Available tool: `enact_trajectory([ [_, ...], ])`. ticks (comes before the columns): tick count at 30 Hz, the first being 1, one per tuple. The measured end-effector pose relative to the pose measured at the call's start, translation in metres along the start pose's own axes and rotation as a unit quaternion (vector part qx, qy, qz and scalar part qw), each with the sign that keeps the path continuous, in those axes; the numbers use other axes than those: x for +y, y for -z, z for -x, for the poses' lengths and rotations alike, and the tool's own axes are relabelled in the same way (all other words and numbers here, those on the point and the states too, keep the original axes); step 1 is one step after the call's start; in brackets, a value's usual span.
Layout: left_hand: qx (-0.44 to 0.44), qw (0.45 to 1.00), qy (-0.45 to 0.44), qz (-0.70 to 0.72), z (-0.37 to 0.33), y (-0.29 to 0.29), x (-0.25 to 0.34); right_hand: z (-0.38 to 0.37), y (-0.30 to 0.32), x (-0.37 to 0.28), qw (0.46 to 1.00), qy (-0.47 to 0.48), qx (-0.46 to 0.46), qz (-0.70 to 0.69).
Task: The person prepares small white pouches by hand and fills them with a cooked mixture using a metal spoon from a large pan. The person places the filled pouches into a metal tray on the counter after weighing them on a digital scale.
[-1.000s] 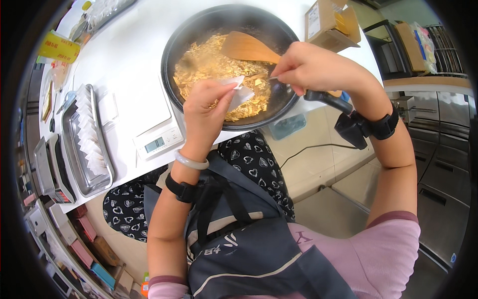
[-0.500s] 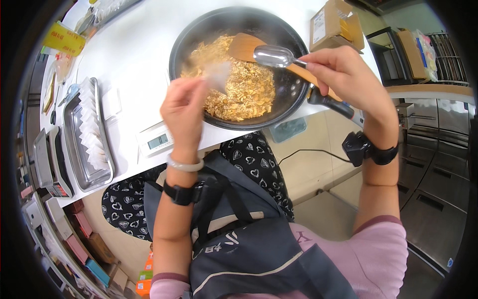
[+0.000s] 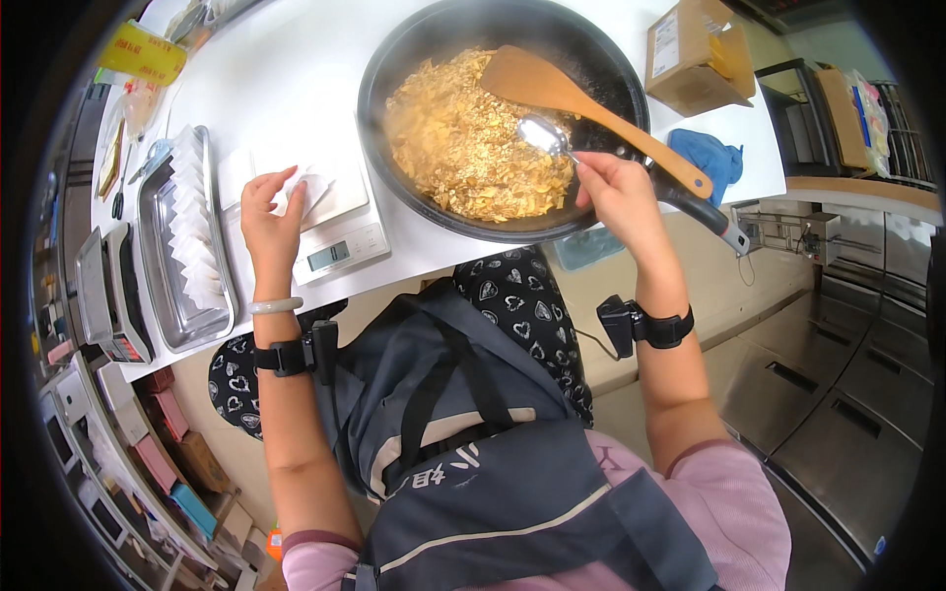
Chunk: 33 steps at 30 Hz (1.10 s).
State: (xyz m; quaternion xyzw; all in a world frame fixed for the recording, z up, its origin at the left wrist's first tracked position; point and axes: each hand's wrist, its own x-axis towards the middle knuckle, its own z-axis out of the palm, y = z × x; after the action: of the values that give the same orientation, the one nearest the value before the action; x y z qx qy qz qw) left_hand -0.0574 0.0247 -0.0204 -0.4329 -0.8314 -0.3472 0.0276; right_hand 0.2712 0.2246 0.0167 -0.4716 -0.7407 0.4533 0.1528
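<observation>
White counter, big black pan of golden flakes on it, wooden spatula resting inside. My right hand pinches a metal spoon, bowl over the flakes. My left hand closed on a small white sachet over the digital scale. Steel tray of sachets just left of it, cardboard box at the far right, steel drawers down right

Left hand fingers pinched; right hand fingers curled shut
</observation>
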Motion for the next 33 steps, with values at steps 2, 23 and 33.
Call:
enact_trajectory([
  [2, 0.008, 1.000, 0.007, 0.015, 0.002, 0.007, 0.001, 0.000, -0.005, -0.003, 1.000, 0.009, 0.010, 0.019],
  [23, 0.021, 0.996, 0.047, 0.070, 0.021, 0.035, -0.028, -0.003, -0.016, -0.010, 0.991, 0.020, 0.004, 0.135],
  [33, 0.013, 0.999, -0.006, 0.052, 0.006, 0.020, -0.006, -0.004, -0.016, -0.010, 0.990, 0.009, -0.005, 0.141],
])
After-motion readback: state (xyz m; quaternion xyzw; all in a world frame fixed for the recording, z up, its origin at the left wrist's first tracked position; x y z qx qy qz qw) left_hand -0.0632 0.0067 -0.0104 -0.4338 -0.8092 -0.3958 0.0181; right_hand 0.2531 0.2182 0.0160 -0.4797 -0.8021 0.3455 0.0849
